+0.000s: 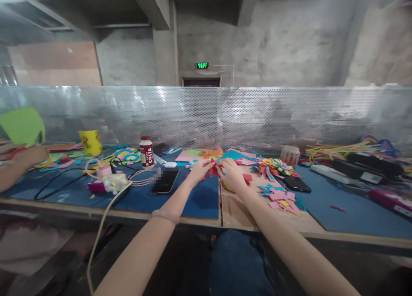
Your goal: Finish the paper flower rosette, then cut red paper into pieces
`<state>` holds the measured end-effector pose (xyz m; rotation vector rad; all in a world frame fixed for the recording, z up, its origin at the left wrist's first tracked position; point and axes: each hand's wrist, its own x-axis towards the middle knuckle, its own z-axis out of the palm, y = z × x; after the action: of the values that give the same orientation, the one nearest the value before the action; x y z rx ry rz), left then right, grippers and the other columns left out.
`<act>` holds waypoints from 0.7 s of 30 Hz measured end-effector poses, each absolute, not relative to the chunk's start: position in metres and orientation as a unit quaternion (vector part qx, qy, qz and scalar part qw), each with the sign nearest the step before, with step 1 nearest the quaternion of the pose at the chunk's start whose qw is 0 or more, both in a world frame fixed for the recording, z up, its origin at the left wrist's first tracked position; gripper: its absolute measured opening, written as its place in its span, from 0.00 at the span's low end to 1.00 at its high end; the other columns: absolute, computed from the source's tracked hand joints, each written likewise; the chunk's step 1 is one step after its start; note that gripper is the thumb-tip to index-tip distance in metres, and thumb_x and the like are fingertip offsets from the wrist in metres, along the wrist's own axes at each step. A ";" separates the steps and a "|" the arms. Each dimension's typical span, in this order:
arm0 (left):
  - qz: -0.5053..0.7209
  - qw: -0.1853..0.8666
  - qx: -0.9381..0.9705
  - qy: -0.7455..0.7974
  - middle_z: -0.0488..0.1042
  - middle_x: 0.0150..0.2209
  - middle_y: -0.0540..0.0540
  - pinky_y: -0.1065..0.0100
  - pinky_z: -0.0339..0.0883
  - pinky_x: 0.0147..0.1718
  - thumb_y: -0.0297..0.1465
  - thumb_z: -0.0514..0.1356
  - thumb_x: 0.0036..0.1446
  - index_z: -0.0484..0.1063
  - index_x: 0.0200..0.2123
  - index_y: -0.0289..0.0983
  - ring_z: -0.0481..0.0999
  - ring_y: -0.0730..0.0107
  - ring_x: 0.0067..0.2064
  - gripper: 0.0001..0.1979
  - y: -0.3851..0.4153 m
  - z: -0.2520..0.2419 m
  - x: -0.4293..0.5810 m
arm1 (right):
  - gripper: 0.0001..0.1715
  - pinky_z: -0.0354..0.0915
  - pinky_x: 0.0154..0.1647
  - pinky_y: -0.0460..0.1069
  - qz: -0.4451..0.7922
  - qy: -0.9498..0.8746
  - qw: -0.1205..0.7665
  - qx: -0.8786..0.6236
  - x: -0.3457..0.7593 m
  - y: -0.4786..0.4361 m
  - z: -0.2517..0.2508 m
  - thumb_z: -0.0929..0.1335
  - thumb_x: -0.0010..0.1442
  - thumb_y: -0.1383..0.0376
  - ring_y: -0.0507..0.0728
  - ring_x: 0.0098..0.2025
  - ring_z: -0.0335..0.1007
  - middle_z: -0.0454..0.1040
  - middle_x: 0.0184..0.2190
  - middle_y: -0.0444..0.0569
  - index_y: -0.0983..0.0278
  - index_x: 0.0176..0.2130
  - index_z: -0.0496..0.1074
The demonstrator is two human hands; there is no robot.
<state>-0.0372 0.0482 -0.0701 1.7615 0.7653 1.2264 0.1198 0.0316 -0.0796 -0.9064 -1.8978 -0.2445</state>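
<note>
A small piece of red paper is pinched between my two hands above the table's front middle. My left hand grips its left side with closed fingers. My right hand has its fingers pressed on the right side. Something yellow shows partly beneath my right hand. Sheets of pink paper, orange and blue paper lie just behind my hands. To the right are heaps of coloured paper scraps.
A phone, a Costa bottle, a power strip with cables and a yellow roll stand left. At far left another person's hand is near green paper. Right: a dark phone, a lidded cup, pouches.
</note>
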 end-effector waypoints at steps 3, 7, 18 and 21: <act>0.469 0.403 0.723 0.309 0.72 0.30 0.47 0.71 0.67 0.23 0.41 0.60 0.49 0.74 0.36 0.33 0.70 0.71 0.29 0.17 0.046 -0.071 -0.036 | 0.17 0.61 0.39 0.52 0.005 -0.749 0.529 -0.399 0.126 0.036 -0.076 0.59 0.60 0.59 0.57 0.36 0.65 0.73 0.33 0.52 0.66 0.36 0.72; 0.429 0.400 0.751 0.302 0.72 0.24 0.49 0.72 0.64 0.23 0.41 0.59 0.49 0.75 0.33 0.34 0.68 0.73 0.24 0.16 0.042 -0.071 -0.034 | 0.19 0.62 0.32 0.48 0.151 -0.745 0.518 -0.392 0.131 0.039 -0.075 0.63 0.55 0.54 0.54 0.31 0.68 0.76 0.29 0.47 0.65 0.33 0.75; 0.430 0.407 0.741 0.316 0.73 0.27 0.47 0.70 0.67 0.24 0.42 0.62 0.45 0.69 0.31 0.33 0.73 0.69 0.29 0.17 0.051 -0.084 -0.027 | 0.18 0.62 0.33 0.47 0.316 -0.655 0.570 -0.382 0.125 0.046 -0.085 0.68 0.47 0.53 0.54 0.32 0.68 0.75 0.28 0.47 0.65 0.29 0.74; 0.435 0.406 0.738 0.319 0.74 0.27 0.47 0.70 0.67 0.25 0.41 0.63 0.45 0.70 0.30 0.33 0.73 0.68 0.28 0.16 0.052 -0.084 -0.028 | 0.16 0.62 0.32 0.47 0.336 -0.644 0.574 -0.379 0.125 0.047 -0.085 0.68 0.46 0.54 0.53 0.30 0.68 0.75 0.27 0.46 0.64 0.29 0.74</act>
<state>-0.0278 0.0522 -0.0840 1.8624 0.8054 1.0965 0.1249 0.0466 -0.0854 -0.8886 -1.5083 0.7878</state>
